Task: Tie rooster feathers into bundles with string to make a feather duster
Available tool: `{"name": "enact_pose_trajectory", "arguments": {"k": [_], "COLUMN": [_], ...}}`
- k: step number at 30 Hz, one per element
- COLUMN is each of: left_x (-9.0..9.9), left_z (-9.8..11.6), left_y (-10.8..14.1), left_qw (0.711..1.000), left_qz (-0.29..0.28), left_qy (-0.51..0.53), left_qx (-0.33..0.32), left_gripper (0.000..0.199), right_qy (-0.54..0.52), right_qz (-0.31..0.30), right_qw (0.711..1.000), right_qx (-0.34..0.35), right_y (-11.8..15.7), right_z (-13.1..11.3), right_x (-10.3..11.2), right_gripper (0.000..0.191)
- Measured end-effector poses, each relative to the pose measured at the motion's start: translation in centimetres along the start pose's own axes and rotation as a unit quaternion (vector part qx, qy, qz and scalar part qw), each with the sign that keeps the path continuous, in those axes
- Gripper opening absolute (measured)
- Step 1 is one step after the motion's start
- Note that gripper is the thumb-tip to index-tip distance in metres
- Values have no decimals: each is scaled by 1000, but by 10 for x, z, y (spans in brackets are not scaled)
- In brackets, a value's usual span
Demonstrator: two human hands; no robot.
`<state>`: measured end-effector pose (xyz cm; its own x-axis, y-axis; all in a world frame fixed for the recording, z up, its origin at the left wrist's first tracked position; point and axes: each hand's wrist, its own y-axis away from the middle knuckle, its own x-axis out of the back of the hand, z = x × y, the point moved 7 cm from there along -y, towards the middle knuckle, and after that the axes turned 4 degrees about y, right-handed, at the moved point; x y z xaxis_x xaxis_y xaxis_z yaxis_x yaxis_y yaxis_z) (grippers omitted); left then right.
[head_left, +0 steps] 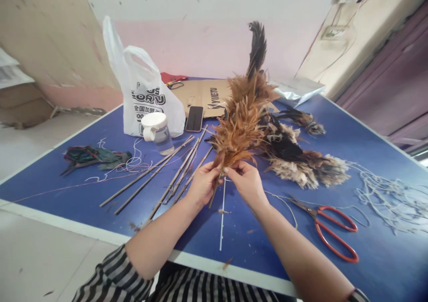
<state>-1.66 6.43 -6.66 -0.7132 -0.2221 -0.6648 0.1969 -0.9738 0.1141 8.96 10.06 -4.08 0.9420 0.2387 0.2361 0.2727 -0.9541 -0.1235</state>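
Left hand (205, 184): grasping, fingers curled round the bare stick (212, 198) under the feathers.
Right hand (247, 181): thumb and forefinger pinched on the lowest feathers; can't tell if thread is in there too.
Feather bundle (240, 121): in both hands, upright-ish, above the table (257, 255), in from the middle of the near edge.
Slip risk: lowest feathers could fan out or drop if the right pinch slackens; binding not visible from here.
Roll risk: thin stick, bulky top; could turn if the left grip loosens.
Thread (291, 210): trails rightward from near the right hand; could snag on the blades.
Scissors (313, 213): right of the hands, towards the near edge, blades towards the right hand; careless reach could nick skin.
String tangle (381, 204): by the right edge; a tug could knot it.
Jar (162, 135): just beside loose sticks (180, 173); sweeping them could tip it.
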Motion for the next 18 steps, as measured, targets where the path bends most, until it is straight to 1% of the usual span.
{"name": "enact_pose_trajectory", "arguments": {"k": [5,10,13,18], "left_x": [-3,-4,-2,1], "left_z": [0,5,7,9], "left_y": [3,4,3,2], "left_qw": [1000,998,998,996], "left_qz": [18,11,23,42], "left_qy": [3,-16,-10,4], "left_qx": [-23,-54,-64,-75], "left_gripper": [22,18,22,28], "right_qy": [-24,-67,-79,-122], "right_qz": [4,-10,-21,-17], "right_qw": [999,998,996,992], "right_qx": [-21,-19,-18,6], "right_y": [1,2,3,6], "right_z": [0,2,1,-10], "right_x": [0,-5,-9,-11], "right_gripper": [19,17,15,16]}}
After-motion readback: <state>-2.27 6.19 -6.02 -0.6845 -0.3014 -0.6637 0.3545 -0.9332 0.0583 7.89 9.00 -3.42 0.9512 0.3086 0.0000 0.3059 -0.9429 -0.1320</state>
